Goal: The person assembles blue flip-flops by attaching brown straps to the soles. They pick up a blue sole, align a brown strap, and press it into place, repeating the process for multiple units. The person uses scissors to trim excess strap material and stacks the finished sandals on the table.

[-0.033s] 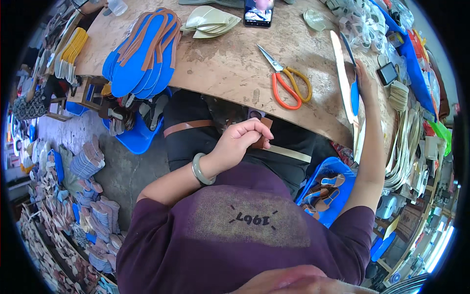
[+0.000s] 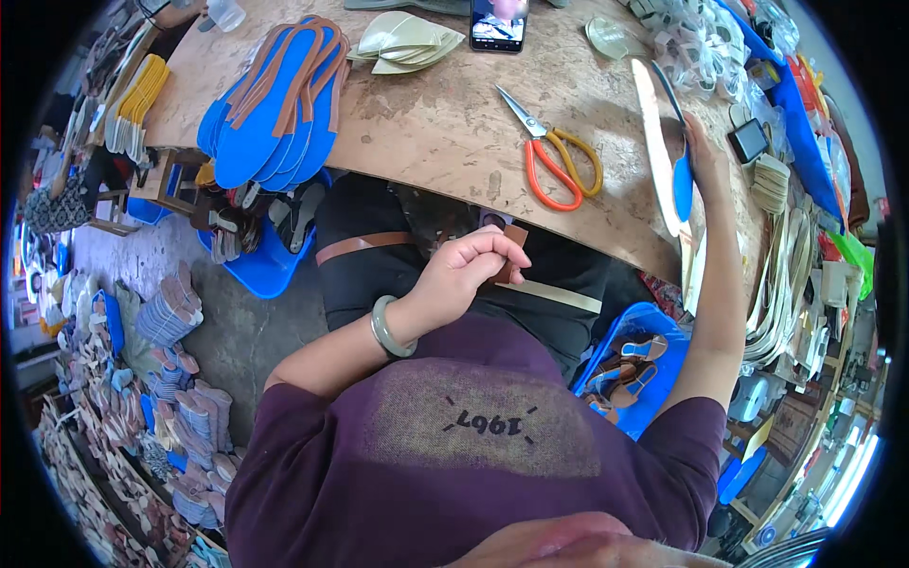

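My right hand (image 2: 706,159) is closed on a blue insole (image 2: 682,189) with a dark edge, seen nearly edge-on at the right of the table. Its fingers are partly hidden. Just left of the insole is a long cream strip (image 2: 655,147). My left hand (image 2: 476,262), with a pale bangle (image 2: 383,327) on its wrist, hovers over my lap with fingers curled and pressed together; what they hold, if anything, is hidden. A brown piece (image 2: 515,238) shows right behind those fingers. Scissors (image 2: 544,142) with orange and yellow handles lie on the table between the hands.
A fanned pile of blue insoles (image 2: 275,123) with brown edging overhangs the table's left front edge. Cream pieces (image 2: 405,43) and a phone (image 2: 498,26) are at the back. Blue bins (image 2: 258,275) stand below on both sides. Cream straps (image 2: 776,293) hang at the right.
My right hand and the insole have shifted slightly left, and the cream strip has moved left with them. The left hand has stayed in place.
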The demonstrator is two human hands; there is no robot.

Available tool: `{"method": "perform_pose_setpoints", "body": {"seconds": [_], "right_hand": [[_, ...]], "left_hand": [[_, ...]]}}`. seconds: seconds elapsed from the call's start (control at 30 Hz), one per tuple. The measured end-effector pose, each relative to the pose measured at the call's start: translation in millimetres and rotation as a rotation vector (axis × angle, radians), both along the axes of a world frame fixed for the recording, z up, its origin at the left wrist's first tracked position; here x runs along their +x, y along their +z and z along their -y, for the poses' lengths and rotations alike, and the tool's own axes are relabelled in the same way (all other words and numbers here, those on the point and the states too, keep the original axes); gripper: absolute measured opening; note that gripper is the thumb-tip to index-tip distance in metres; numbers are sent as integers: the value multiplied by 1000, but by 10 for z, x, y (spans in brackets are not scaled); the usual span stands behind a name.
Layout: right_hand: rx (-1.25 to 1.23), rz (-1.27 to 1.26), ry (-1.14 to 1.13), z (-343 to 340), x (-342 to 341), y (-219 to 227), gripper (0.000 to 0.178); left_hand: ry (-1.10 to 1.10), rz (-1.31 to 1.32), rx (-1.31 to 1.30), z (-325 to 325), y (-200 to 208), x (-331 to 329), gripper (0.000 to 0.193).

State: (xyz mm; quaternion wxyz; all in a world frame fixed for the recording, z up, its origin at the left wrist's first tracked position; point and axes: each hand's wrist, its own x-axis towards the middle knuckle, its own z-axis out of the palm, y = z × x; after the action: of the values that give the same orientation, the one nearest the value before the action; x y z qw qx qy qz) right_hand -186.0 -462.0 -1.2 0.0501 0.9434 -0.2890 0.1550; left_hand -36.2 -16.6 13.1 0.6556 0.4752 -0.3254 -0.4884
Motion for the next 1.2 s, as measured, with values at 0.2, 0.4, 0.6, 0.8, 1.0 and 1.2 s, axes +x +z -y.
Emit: {"method": "perform_pose_setpoints", "body": {"seconds": [0.2,0.4,0.6,0.8,1.0,1.2], "right_hand": [[-135,-198,89,-168,172,110,45],[-213,94,16,244,133,119,35],[-87,678,-287,872,67,46,29],[185,1440,-107,4,33,923,24],[320,56,1064,-1748,306,1372,20],[69,185,1063,-2628,720,1129,35]], "left_hand": [[26,894,-304,552,252,-179,27],[-106,1166,-447,1412,-82,-297,24],[-188,1175,-277,1414,-210,-264,26],[-211,1001,-214,1308,-107,-214,31],[-517,-419,-48,784,141,88,87],[-374,-492,-57,243,91,402,72]]}}
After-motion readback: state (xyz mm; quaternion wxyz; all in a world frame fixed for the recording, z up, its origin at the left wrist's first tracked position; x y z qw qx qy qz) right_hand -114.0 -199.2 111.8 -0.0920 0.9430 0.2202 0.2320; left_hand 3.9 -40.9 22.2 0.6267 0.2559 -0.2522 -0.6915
